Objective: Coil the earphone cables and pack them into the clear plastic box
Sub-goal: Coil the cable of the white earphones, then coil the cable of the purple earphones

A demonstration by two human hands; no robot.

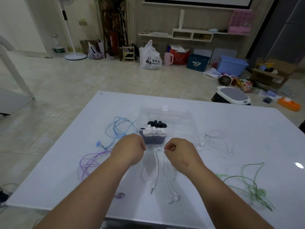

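The coiling step is in hand: the right hand (178, 151) pinches the top of the white earphone cable (158, 164), whose loops trail on the desk (231, 129) between the wrists. The left hand (130, 147) is curled beside it; I cannot tell if it grips anything. Next, the loops likely need gathering tight, then lifting into the clear plastic box (184, 116) just beyond the knuckles.
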